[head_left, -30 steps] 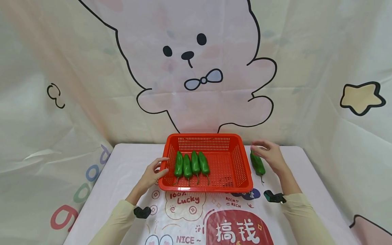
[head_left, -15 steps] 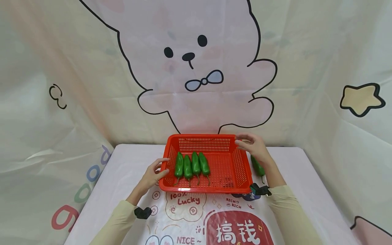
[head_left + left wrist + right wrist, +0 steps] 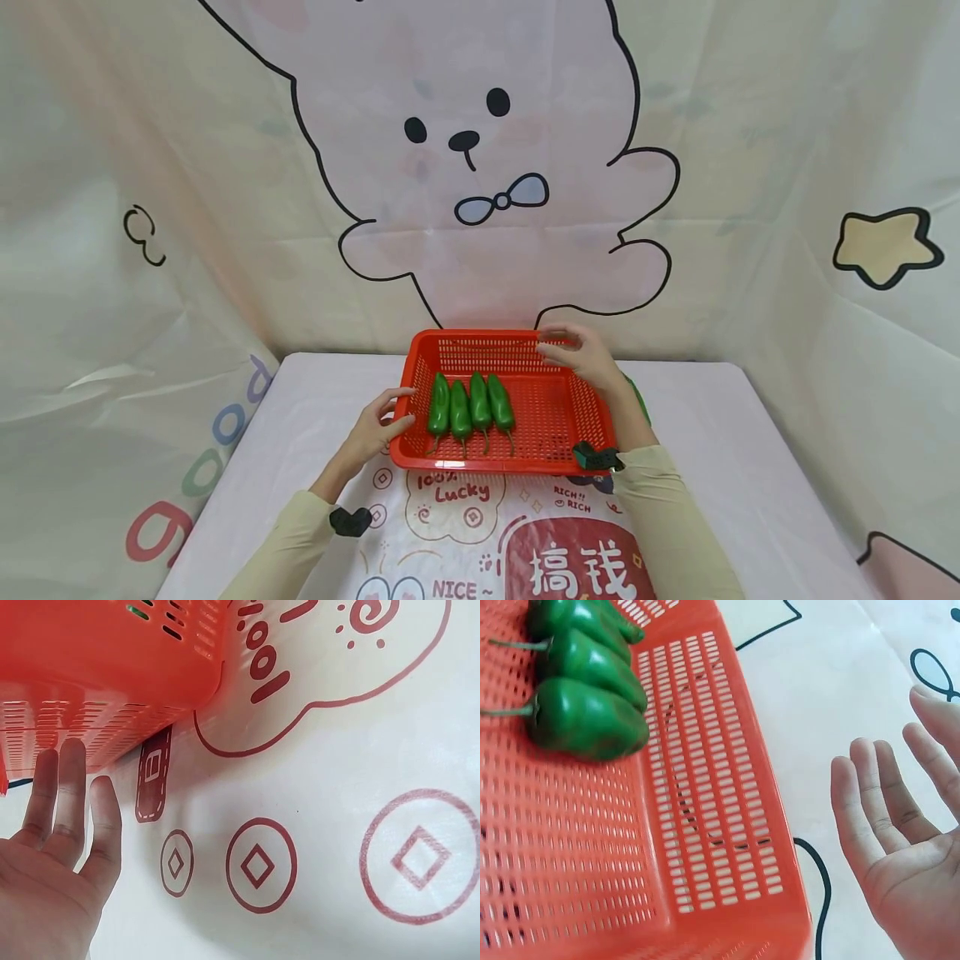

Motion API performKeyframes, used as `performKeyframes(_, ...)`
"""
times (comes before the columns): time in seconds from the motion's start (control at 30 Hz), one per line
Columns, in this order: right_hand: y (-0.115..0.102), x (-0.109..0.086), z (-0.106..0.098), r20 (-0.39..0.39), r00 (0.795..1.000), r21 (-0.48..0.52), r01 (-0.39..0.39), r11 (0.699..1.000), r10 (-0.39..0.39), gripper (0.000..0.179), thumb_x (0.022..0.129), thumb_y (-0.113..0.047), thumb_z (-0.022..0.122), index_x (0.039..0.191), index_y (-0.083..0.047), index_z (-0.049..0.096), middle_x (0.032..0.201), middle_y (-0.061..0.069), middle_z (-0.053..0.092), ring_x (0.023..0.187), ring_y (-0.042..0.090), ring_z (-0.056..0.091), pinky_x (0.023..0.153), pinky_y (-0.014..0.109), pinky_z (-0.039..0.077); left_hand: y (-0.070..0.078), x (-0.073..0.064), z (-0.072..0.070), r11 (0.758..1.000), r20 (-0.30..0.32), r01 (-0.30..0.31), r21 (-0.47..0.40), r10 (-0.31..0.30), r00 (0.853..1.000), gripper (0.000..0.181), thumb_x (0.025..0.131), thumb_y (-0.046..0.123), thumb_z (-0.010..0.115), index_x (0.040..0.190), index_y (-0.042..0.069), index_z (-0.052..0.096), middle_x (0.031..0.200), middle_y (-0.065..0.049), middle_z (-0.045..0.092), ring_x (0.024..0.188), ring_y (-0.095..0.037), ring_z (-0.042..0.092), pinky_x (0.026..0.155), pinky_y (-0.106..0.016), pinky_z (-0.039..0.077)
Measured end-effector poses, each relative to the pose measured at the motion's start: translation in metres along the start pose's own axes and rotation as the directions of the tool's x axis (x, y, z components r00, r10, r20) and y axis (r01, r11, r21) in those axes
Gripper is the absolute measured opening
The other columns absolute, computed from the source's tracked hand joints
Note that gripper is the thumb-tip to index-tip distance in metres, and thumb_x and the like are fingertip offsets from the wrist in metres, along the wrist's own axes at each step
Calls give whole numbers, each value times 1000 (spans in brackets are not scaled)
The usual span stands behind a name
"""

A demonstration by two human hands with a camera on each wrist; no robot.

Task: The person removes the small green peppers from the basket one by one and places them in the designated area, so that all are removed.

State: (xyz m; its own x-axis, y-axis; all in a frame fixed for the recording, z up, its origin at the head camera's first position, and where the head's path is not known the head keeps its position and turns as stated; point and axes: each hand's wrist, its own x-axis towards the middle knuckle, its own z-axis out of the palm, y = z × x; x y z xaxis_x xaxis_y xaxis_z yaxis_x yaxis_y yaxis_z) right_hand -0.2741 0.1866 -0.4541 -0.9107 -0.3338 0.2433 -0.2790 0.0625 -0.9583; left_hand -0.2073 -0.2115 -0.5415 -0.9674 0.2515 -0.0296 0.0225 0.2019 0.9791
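Left hand [image 3: 375, 427] at the red basket [image 3: 480, 466] on its left, right hand [image 3: 585, 358] far right, thumbs parted from fingers, and those peppers [image 3: 481, 403] (likely light, firm, slick) suit mid-body pinching!

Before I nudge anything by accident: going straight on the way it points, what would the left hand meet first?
Most likely the left wall of the red rectangular plastic basket. Depth is unclear; the left hand may be touching it now.

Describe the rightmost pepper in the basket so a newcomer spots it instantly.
Find the red basket on the white table. Toward its left, four green peppers lie side by side. The rightmost pepper alone has bare basket floor to its right; the others each have a neighbour there.
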Motion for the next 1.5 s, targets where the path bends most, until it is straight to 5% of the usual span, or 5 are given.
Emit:
performKeyframes(0.5, 14, 13, 30, 48, 998, -87, -46, 995, 51, 43, 95, -9, 74, 133, 5, 60, 131, 28, 57, 109, 35, 64, 91, 48, 55, 2, -1, 0, 1000, -9, 15, 9, -15, 1000, 47, 99, 11, 68, 144, 16, 53, 134, -26, 54, 105, -45, 63, 72, -42, 61)
performKeyframes(1.07, 47, 20, 42, 119, 975, -217, -156, 964, 185, 53, 92, -10, 76, 139, 4, 56, 138, 26, 54, 124, 43, 51, 87, 50, 54, 0, -1, 0, 1000, -9, -14, 13, 14, 1000, 50, 99, 11, 68, 145, 9, 51, 131, -28, 55, 103, -46, 63, 73, -39, 61)
performKeyframes(1.5, 71, 20, 48, 216, 919, -207, -286, 935, 329, 64, 91, -14, 79, 147, -2, 50, 137, 29, 52, 117, 36, 57, 92, 56, 52, 1, -1, 2, 998, -35, 8, 54, -6, 999, 48, 99, 7, 67, 145, 11, 52, 134, -23, 55, 105, -37, 62, 74, -39, 61)
